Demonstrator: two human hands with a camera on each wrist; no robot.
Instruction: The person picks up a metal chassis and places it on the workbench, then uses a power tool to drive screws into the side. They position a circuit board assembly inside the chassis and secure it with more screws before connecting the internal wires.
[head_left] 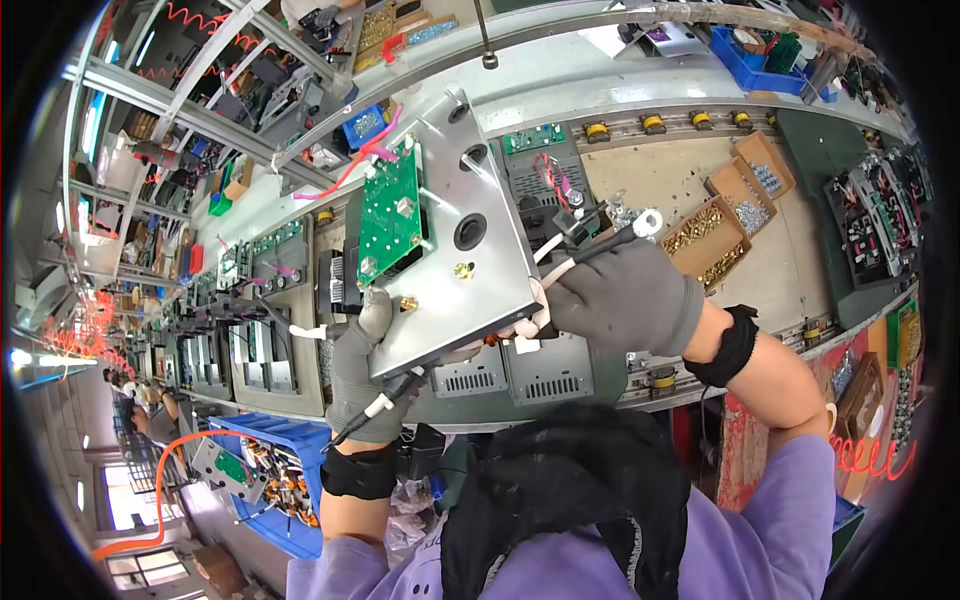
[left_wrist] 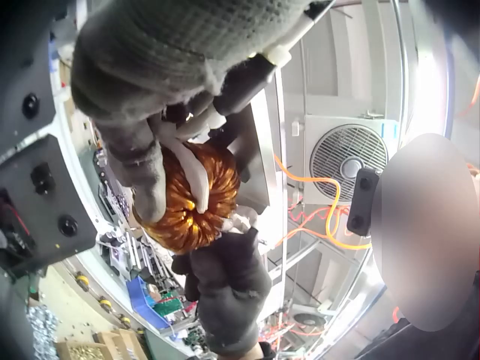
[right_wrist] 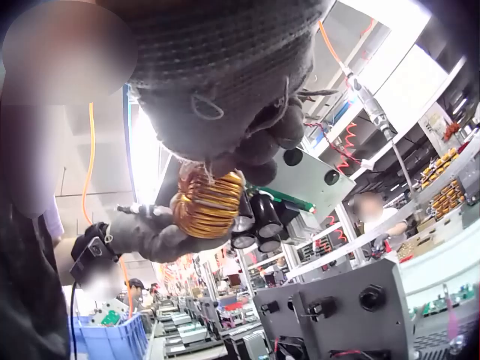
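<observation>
A metal panel (head_left: 480, 260) carrying a green circuit board (head_left: 392, 215) is tilted up in front of me. My left hand (head_left: 365, 370), in a grey glove, grips its near left edge, thumb on the upper face. Under the panel is a copper-wound coil (left_wrist: 199, 199), and in the left wrist view the left fingers (left_wrist: 139, 169) curl against it. My right hand (head_left: 635, 290), also gloved, bends its fingers round the coil's side at the panel's right corner. A black cable with a ring terminal (head_left: 648, 222) lies across that hand. Black capacitors (right_wrist: 264, 217) sit beside the coil.
Cardboard trays of brass fasteners (head_left: 708, 240) stand at the right of the bench. Beneath the panel lie grey vented housings (head_left: 550, 375). A blue crate (head_left: 290, 510) of coils is at lower left. A driver tip (head_left: 489, 60) hangs overhead.
</observation>
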